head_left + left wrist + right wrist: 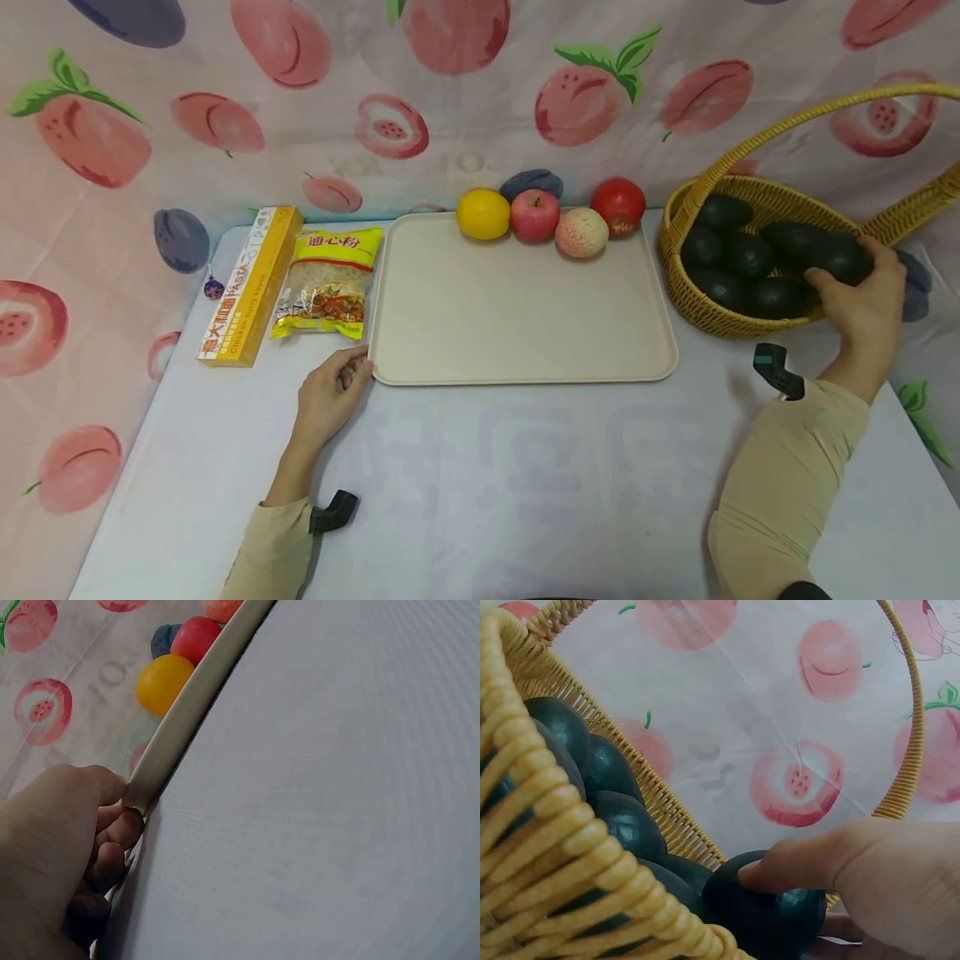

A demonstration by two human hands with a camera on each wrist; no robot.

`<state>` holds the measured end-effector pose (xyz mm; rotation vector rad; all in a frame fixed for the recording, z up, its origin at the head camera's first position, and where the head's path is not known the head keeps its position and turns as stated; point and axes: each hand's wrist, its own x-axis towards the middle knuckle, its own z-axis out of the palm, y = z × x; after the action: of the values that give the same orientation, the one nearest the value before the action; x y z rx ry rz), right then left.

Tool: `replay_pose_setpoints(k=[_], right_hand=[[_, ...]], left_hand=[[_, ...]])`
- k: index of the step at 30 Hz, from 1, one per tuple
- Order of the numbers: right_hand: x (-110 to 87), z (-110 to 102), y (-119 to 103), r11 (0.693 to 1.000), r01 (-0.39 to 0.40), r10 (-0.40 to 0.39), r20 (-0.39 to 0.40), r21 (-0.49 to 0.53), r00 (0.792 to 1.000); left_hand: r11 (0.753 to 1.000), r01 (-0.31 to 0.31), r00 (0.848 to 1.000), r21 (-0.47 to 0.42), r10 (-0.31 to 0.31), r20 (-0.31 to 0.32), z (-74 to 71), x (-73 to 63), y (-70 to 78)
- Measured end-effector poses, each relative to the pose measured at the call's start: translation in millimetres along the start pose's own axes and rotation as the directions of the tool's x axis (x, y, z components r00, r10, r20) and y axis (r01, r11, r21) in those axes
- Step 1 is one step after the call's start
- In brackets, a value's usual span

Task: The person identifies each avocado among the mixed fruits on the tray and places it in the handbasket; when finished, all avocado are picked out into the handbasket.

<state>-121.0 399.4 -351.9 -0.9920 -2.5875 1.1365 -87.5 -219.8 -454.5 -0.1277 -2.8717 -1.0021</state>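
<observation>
At the right end of the wicker basket [697, 312], my right hand [862, 287] grips a dark green avocado [842, 257]. The right wrist view shows the thumb lying across the top of this avocado [769, 911], with the other fingers partly hidden behind it. Several more avocados [750, 254] are piled beside it inside the basket. My left hand [330, 396] pinches the near left corner of a beige tray [517, 325]. In the left wrist view the thumb is on the tray's rim [161, 761] and the other fingers curl below.
Along the tray's back edge sit a lemon [483, 214], a red apple [535, 216], a speckled peach [582, 232] and a tomato [618, 206]. Left of the tray lie a bag of pasta [327, 283] and a yellow pasta box [251, 287]. The basket's handle [795, 117] arches up.
</observation>
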Motion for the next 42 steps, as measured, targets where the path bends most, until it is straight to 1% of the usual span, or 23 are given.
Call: replay_pose_setpoints(k=[7,10,13,17,20,24,26,28,31,33,35,37,39,42], right_hand=[[1.2,2.2,1.2,0.997,-0.061,0.063,-0.037,0.046,0.997],[1.9,3.2,2.0,0.995,-0.071,0.076,-0.063,0.074,0.995],[1.7,4.5,2.2,0.993,-0.06,0.07,-0.111,0.098,0.991],[-0.7,3.3,0.2,0.994,-0.006,0.026,-0.183,0.11,0.983],[-4.1,1.1,-1.5,0.994,0.017,0.008,-0.218,0.11,0.976],[-8.8,1.3,-2.8,0.989,0.049,-0.01,-0.264,0.142,0.964],[-10.6,2.8,-4.3,0.981,0.095,-0.041,-0.296,0.168,0.954],[-12.3,4.1,-6.6,0.968,0.165,-0.095,-0.335,0.189,0.938],[-15.1,5.5,-13.1,0.947,0.254,-0.167,-0.372,0.196,0.913],[-17.3,4.9,-18.4,0.934,0.291,-0.195,-0.383,0.209,0.903],[-20.2,4.0,-24.1,0.924,0.312,-0.213,-0.383,0.219,0.899],[-23.1,3.6,-29.5,0.913,0.337,-0.238,-0.369,0.23,0.898],[-26.2,4.2,-33.6,0.905,0.355,-0.267,-0.339,0.233,0.902],[-30.2,6.5,-37.6,0.891,0.395,-0.325,-0.293,0.224,0.899]], left_hand=[[1.0,-0.002,1.0,-0.005,0.002,-0.009,2.3,-0.8,-1.5],[1.0,0.0,1.0,-0.006,0.0,-0.009,2.5,-2.1,-1.5],[1.0,0.002,1.0,-0.004,-0.002,-0.012,3.4,-3.3,-2.1],[1.0,-0.003,1.0,-0.008,0.003,-0.016,5.7,-3.5,-2.3],[1.0,-0.005,1.0,-0.021,0.005,-0.013,7.7,-2.6,-2.0],[0.998,-0.022,0.999,-0.062,0.02,-0.041,8.5,-0.1,-2.2],[0.994,-0.042,0.997,-0.099,0.035,-0.07,8.8,1.4,-2.3],[0.989,-0.061,0.995,-0.137,0.049,-0.092,9.3,2.5,-1.9],[0.983,-0.064,0.992,-0.17,0.044,-0.116,9.5,3.0,0.0],[0.984,-0.07,0.99,-0.163,0.048,-0.134,8.6,2.9,2.4],[0.983,-0.09,0.985,-0.161,0.064,-0.157,6.1,2.8,6.8],[0.98,-0.134,0.976,-0.148,0.105,-0.188,1.8,3.5,12.0],[0.971,-0.192,0.964,-0.139,0.16,-0.214,-3.5,5.4,17.3],[0.966,-0.239,0.949,-0.102,0.21,-0.235,-13.0,12.2,24.8]])
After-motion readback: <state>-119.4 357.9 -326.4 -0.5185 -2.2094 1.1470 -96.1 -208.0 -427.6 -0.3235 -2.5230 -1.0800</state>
